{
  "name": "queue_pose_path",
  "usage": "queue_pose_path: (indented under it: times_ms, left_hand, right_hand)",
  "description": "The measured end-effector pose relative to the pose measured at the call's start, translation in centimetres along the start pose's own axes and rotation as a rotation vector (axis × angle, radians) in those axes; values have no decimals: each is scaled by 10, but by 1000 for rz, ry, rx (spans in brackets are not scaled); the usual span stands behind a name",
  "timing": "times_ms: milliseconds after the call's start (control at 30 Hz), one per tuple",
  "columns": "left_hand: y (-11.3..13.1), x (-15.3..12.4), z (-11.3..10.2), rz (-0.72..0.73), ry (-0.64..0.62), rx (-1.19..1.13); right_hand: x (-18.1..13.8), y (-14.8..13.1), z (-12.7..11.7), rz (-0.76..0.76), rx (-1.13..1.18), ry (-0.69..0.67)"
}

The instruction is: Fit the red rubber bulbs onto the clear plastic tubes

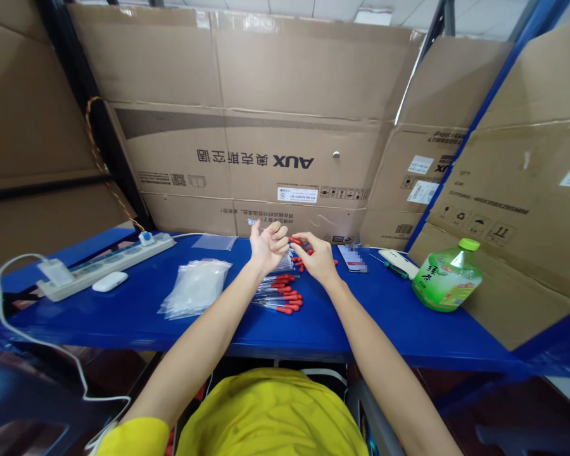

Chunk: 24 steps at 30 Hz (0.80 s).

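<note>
My right hand (317,258) pinches the red rubber bulb of a dropper (295,240) between thumb and fingertips. Close beside it, palm up, my left hand (268,246) curls its fingers round what looks like the dropper's thin clear tube, which they mostly hide. Below the hands, several droppers (285,296) with red bulbs and clear tubes lie in a row, bulbs to the right. Loose red bulbs (303,261) and a bunch of clear tubes (285,263) are behind, partly covered by my hands.
Clear plastic bags (197,288) are stacked left of the droppers on the blue table (361,323). A power strip (107,266) and white case (110,282) are further left. At right are a phone (353,258), green-handled tool (395,268) and green bottle (447,278). Cardboard (266,133) walls the back.
</note>
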<state>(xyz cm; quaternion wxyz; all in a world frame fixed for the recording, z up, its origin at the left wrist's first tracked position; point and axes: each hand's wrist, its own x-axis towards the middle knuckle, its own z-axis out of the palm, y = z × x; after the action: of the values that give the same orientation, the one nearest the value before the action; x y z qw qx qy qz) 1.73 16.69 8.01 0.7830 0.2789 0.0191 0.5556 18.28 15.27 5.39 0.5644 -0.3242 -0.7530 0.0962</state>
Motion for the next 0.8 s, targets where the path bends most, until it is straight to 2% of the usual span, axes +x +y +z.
queue_pose_path:
  times_ms: [333, 800]
  left_hand:
    - [1, -2, 6, 3, 18, -41]
    - [-3, -2, 3, -20, 53, -63]
  right_hand:
    - [0, 8, 7, 224, 359, -20]
    - [-2, -3, 3, 148, 253, 27]
